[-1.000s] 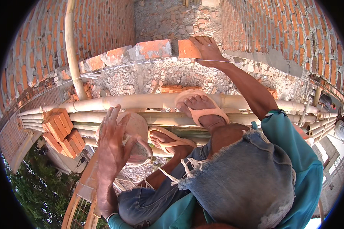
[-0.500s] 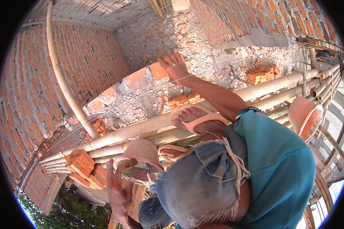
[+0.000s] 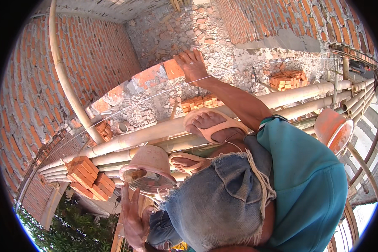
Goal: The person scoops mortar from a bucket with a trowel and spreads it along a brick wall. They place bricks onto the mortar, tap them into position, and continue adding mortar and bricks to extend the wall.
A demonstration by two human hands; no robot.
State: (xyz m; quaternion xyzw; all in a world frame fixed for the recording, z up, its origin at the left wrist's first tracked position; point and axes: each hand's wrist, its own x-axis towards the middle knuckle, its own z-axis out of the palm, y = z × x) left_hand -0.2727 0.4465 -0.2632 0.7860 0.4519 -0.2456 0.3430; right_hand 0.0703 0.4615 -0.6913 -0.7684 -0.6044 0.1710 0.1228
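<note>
My right hand [image 3: 192, 65] is at the end of a low brick wall, its fingers bent over an orange brick [image 3: 173, 69] in the top course. The hand hides the brick's far end. A taut white string [image 3: 155, 98] runs along the wall and passes by my right wrist. At the lower left my left hand [image 3: 134, 220] is open, its fingers apart and nothing visible in them. Just beyond its fingertips lies a tilted pinkish bucket [image 3: 152, 158]. A rounded brown piece [image 3: 134, 175], perhaps a handle, shows at the bucket's rim.
My sandalled feet [image 3: 214, 124] rest on bamboo poles [image 3: 155, 132]. Brick stacks stand at the left [image 3: 90, 178], below the wall [image 3: 199, 103] and at the right [image 3: 287, 80]. A second bucket [image 3: 334, 128] is on my right. An upright bamboo pole [image 3: 63, 75] stands at the left; rubble [image 3: 214, 63] covers the ground beyond.
My left hand has drawn slightly down from the pinkish bucket, whose rim now shows more. My right hand stays on the brick. The whole view has shifted slightly.
</note>
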